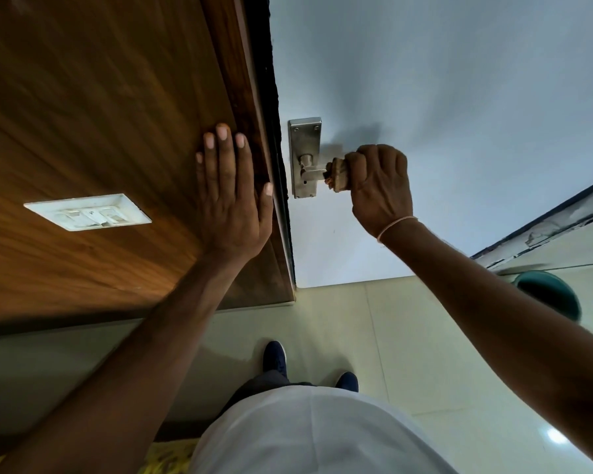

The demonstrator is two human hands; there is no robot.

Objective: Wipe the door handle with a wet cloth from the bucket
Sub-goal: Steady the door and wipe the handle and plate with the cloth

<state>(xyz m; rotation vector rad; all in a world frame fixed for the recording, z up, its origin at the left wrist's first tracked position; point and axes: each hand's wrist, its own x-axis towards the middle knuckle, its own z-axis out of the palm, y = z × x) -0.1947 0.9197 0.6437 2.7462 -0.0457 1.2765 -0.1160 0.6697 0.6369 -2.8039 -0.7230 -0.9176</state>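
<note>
— Left of the door handle (313,171), over on the wooden panel (83,131), what did you have?

— Furthest left of the handle sat a white switch plate (88,212), fixed flat to the wood. Closer to the handle, the left hand (231,200) was pressed flat on that panel, fingers (223,142) stretched straight and slightly spread, thumb lying out toward the dark door edge. It gripped nothing at all, just palm against wood.

— And at the handle itself?

— It was a metal lever on a steel backplate (303,138), mounted on the pale door (442,80) just right of that dark edge. Only the inner stub of the lever showed. The rest was buried under a bunched tan cloth (337,176).

— Who had the cloth?

— The right hand (382,186), directly right of the handle, was closed in a full fist around the cloth and the lever beneath it, knuckles up. A thin band (396,225) circled that wrist.

— Anything further right?

— Well right of the handle and lower, down on the tiled floor (408,336), was a green bucket (548,292), partly hidden behind the right forearm. I could not tell what it held. Below the handle, two dark blue shoes (274,355) stood on those tiles.
</note>
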